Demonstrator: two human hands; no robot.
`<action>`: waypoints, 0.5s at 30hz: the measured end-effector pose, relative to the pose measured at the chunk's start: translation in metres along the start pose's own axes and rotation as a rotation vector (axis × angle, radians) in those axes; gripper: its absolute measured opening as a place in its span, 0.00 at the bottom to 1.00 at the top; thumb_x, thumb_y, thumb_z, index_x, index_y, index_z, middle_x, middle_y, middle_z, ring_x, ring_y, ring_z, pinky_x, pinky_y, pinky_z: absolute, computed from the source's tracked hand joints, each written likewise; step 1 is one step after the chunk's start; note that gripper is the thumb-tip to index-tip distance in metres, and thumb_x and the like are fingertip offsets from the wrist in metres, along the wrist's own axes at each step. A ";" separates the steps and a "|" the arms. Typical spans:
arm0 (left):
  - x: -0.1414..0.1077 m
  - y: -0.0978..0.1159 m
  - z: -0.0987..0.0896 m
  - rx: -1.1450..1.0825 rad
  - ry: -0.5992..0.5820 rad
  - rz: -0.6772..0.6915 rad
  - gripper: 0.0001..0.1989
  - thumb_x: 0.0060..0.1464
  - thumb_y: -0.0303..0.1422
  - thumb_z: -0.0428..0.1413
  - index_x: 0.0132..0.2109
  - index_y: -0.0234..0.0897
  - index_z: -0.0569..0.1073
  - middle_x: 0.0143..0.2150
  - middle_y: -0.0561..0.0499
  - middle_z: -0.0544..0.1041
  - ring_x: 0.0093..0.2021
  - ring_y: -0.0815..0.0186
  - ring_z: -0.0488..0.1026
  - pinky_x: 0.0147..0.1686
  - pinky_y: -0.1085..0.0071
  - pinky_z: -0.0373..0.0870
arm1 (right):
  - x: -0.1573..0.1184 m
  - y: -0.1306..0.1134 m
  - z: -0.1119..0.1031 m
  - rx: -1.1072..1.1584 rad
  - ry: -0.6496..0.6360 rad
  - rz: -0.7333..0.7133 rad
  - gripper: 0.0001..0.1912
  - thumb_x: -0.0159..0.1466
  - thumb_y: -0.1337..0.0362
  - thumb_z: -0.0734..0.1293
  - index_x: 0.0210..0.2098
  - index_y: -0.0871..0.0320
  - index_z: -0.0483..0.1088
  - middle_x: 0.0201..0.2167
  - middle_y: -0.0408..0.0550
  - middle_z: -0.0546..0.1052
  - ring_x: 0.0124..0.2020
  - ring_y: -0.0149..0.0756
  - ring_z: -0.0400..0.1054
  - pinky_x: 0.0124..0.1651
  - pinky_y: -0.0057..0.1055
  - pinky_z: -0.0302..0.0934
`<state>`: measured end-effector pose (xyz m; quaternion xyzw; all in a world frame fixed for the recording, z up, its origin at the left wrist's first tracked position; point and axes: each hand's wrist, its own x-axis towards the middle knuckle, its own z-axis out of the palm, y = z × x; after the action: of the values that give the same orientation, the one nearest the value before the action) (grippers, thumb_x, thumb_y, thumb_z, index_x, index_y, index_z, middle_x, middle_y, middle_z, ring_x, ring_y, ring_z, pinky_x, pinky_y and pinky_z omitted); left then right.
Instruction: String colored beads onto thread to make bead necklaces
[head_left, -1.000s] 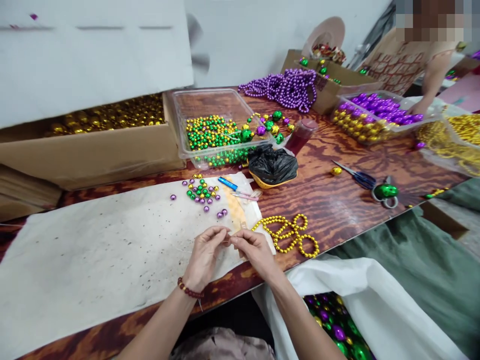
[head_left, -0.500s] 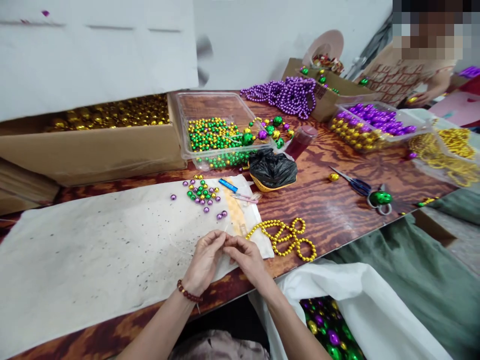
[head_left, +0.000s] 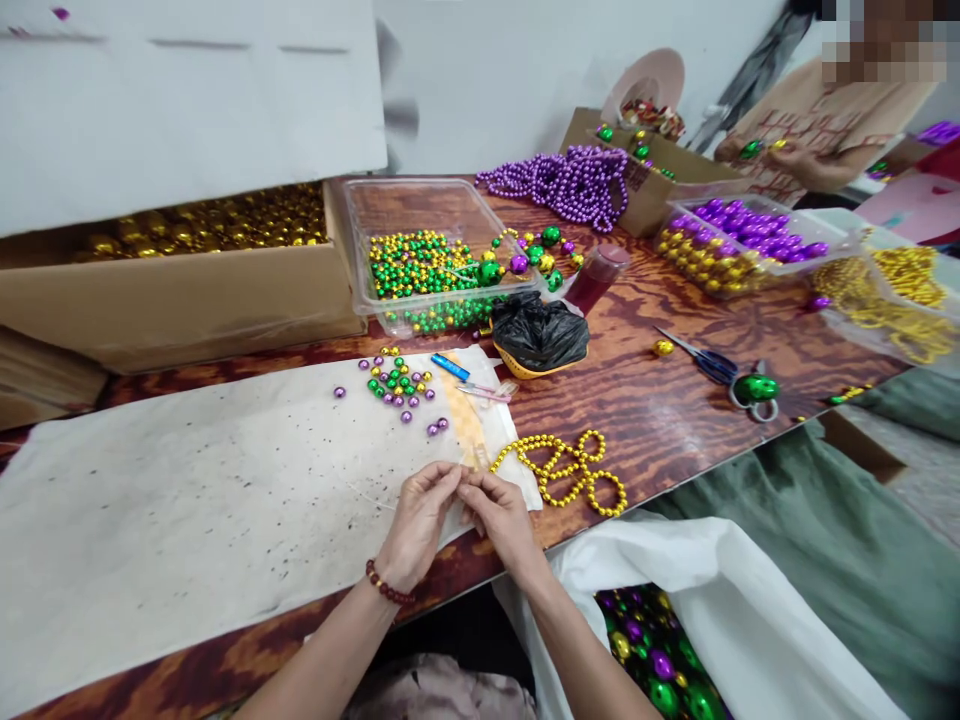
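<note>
My left hand [head_left: 415,520] and my right hand [head_left: 504,518] meet at the fingertips above the right front part of a white cloth [head_left: 187,480]. Both are pinched closed; what lies between the fingertips is too small to make out. A thin pale thread [head_left: 371,497] trails left from my left hand. A gold bead string [head_left: 559,470] lies looped just right of my hands, its left end near my right fingers. Beyond my hands, loose purple, green and gold beads [head_left: 401,382] rest on the cloth, beside a blue strip [head_left: 451,366] and a pink-handled tool [head_left: 486,392].
Behind stand a cardboard box [head_left: 180,300], a clear bin [head_left: 420,297] and a basket with a black bag [head_left: 540,335]. Scissors [head_left: 712,366] lie at the right. A white sack [head_left: 720,570] of beads is by the front edge. Another person's hands hold beads, back right.
My hands remain together, with my left hand slightly nearer the right one. The view has shifted a little. The other person's hands have risen and come together.
</note>
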<state>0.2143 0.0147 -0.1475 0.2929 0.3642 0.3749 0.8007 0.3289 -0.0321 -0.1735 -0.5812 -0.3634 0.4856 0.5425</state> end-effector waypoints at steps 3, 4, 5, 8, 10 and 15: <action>0.006 0.005 -0.001 0.207 -0.033 0.046 0.11 0.49 0.39 0.66 0.32 0.34 0.80 0.33 0.48 0.79 0.35 0.65 0.72 0.39 0.70 0.69 | -0.004 -0.022 -0.021 -0.259 0.040 -0.214 0.11 0.66 0.56 0.66 0.40 0.54 0.78 0.33 0.48 0.77 0.30 0.36 0.70 0.33 0.31 0.66; 0.009 0.008 0.000 0.284 -0.067 0.051 0.10 0.49 0.38 0.66 0.32 0.34 0.80 0.33 0.48 0.79 0.37 0.65 0.72 0.42 0.70 0.68 | -0.004 -0.032 -0.028 -0.360 0.033 -0.305 0.11 0.68 0.57 0.65 0.42 0.53 0.78 0.38 0.49 0.78 0.35 0.38 0.72 0.38 0.32 0.68; 0.013 0.011 0.001 0.350 -0.115 0.050 0.10 0.50 0.38 0.65 0.32 0.34 0.80 0.33 0.48 0.79 0.37 0.64 0.72 0.43 0.69 0.67 | -0.002 -0.041 -0.035 -0.465 -0.002 -0.387 0.12 0.70 0.58 0.64 0.45 0.53 0.78 0.43 0.51 0.78 0.40 0.40 0.73 0.43 0.33 0.68; 0.026 0.019 0.008 0.451 -0.254 0.044 0.10 0.50 0.38 0.64 0.32 0.35 0.80 0.31 0.50 0.78 0.35 0.65 0.72 0.41 0.70 0.67 | 0.008 -0.059 -0.048 -0.793 -0.170 -0.521 0.13 0.72 0.62 0.61 0.48 0.54 0.76 0.42 0.53 0.77 0.42 0.40 0.72 0.44 0.32 0.66; 0.034 0.024 0.015 0.506 -0.318 0.040 0.10 0.50 0.38 0.63 0.30 0.35 0.78 0.28 0.51 0.77 0.32 0.66 0.71 0.38 0.71 0.66 | 0.017 -0.064 -0.057 -0.960 -0.232 -0.535 0.13 0.72 0.63 0.60 0.48 0.56 0.76 0.35 0.51 0.76 0.35 0.38 0.71 0.37 0.29 0.63; 0.050 0.036 0.023 0.730 -0.445 0.086 0.10 0.50 0.36 0.61 0.26 0.36 0.77 0.23 0.53 0.74 0.26 0.68 0.67 0.29 0.73 0.62 | 0.024 -0.072 -0.087 -0.969 -0.280 -0.514 0.14 0.71 0.65 0.58 0.39 0.57 0.76 0.29 0.49 0.73 0.31 0.36 0.67 0.34 0.29 0.57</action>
<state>0.2415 0.0702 -0.1259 0.6457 0.2788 0.1821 0.6871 0.4262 -0.0231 -0.1117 -0.5868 -0.7430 0.1882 0.2611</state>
